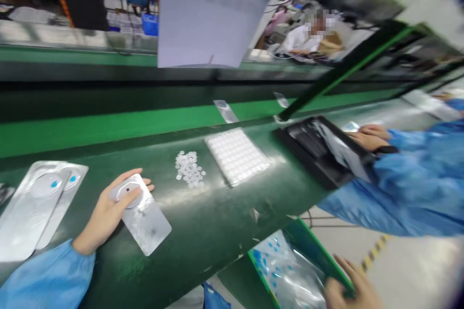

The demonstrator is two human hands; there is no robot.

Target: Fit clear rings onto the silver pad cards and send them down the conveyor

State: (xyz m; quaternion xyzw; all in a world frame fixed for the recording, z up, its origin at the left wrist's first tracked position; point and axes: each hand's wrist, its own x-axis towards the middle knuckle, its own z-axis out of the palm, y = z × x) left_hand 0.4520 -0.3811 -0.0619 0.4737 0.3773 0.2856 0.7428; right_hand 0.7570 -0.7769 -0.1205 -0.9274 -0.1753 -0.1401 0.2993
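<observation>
My left hand [108, 212] lies on the dark green bench and is closed on one end of a flat silvery pouch [145, 224]. The thumb presses on the round disc at the pouch's top. At the bottom right, below the bench edge, my right hand [348, 289] grips the rim of a green bin [311, 246]. Clear film pieces with blue tabs [286, 270] fill the bin. A small heap of white discs [189, 169] and a white grid tray [237, 154] lie on the bench beyond my left hand.
More silvery pouches [32, 203] are stacked at the far left. A co-worker in blue sleeves has both hands [369, 137] on a black tray [315, 154] at the right. A green conveyor belt [108, 125] runs behind the bench, and a paper sheet [206, 14] hangs above it.
</observation>
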